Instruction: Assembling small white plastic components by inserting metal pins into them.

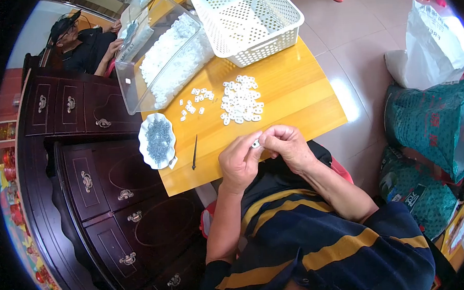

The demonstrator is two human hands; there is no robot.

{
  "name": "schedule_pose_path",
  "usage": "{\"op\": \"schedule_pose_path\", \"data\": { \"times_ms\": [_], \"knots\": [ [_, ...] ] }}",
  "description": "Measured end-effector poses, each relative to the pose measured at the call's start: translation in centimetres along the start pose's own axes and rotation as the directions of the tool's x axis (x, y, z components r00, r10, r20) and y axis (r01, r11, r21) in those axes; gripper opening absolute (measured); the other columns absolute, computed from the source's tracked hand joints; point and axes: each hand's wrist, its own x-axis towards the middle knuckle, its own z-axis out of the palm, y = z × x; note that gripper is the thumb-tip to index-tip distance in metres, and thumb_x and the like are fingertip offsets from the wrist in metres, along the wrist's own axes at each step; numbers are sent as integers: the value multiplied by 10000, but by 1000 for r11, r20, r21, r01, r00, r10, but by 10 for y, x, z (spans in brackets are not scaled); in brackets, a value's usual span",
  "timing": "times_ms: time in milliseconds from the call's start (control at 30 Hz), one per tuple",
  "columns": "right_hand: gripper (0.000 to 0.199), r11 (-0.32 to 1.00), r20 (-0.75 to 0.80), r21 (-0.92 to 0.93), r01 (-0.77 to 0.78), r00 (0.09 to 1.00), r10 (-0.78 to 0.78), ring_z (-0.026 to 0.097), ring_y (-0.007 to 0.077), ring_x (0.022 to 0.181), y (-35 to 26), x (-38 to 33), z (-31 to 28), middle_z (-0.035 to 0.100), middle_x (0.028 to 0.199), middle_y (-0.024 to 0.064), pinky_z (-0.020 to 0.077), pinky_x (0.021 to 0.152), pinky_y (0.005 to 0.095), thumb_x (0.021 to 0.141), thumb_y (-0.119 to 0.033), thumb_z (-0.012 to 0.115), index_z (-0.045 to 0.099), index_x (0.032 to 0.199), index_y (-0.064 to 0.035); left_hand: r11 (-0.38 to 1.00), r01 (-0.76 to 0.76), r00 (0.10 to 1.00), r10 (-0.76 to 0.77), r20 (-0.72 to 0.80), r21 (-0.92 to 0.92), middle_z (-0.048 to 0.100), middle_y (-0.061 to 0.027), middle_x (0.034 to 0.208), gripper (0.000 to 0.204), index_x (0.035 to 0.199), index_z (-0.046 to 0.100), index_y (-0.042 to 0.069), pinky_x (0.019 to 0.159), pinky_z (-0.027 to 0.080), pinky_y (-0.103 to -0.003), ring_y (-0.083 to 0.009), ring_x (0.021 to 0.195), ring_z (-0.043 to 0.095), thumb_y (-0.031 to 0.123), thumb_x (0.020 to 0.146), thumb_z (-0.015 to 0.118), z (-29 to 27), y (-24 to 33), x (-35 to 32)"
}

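Observation:
My left hand [236, 164] and my right hand [291, 148] meet over the table's near edge. Between their fingertips is a small white plastic piece [256, 143] with a dark hole; both hands pinch it. Beyond them lies a heap of similar white two-holed pieces [240, 100], with several more pieces [200, 95] scattered to its left. A thin dark pointed tool [194, 153] rests on the wood left of my left hand. Farther left, a white scalloped dish [143, 139] holds many small grey metal parts [159, 141], too fine to tell exactly.
On the wooden table [297, 84] a clear bin [130, 100] full of small white parts stands beside a white perforated basket [261, 51]. Dark drawers [97, 168] adjoin at left, where another person [88, 47] sits. Filled sacks [425, 124] stand on the floor at right.

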Motion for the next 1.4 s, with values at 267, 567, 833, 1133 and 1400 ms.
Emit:
{"op": "schedule_pose_path", "data": {
  "times_ms": [267,567,833,1133,1400],
  "knots": [
    [130,1000,12,-14,7,1000,-7,549,56,672,-5,-1,3,683,816,-8,464,620,209,972,-175,711,727,928,-54,998,28,1000,-27,10,-54,717,-126,936,276,1129,706,-20,725,533,-283,-196,797,680,-44,854,725,-3,0,1],
    [125,998,7,-49,29,1000,-29,566,50,684,-2,-1,5,677,818,-19,472,629,206,977,-177,704,727,944,-59,994,3,1000,-4,-12,-111,721,-126,977,303,1150,700,-26,755,535,-278,-184,847,690,-59,850,722,-3,-8,-3],
    [164,852,-105,-477,215,949,-298,537,38,683,-24,5,-6,649,804,-34,441,631,202,1006,-200,663,712,955,-53,984,20,993,-40,-109,-179,700,-109,888,248,1019,705,-6,679,551,-297,-204,759,685,1,794,807,-42,0,2],
    [219,58,16,-997,57,839,-544,624,158,599,-74,24,-33,643,664,119,506,608,307,910,-193,709,707,887,25,951,-308,929,306,-206,23,660,-135,739,331,758,656,10,572,460,-346,-263,646,620,308,898,616,-170,97,9],
    [240,-55,-65,-993,-106,866,-495,657,184,617,-89,44,-48,695,708,137,528,636,327,895,-237,725,740,918,2,848,-224,721,477,503,-481,685,-114,1036,422,1083,673,57,662,548,-322,-330,718,670,456,1031,546,-233,114,65]
  ]
}}
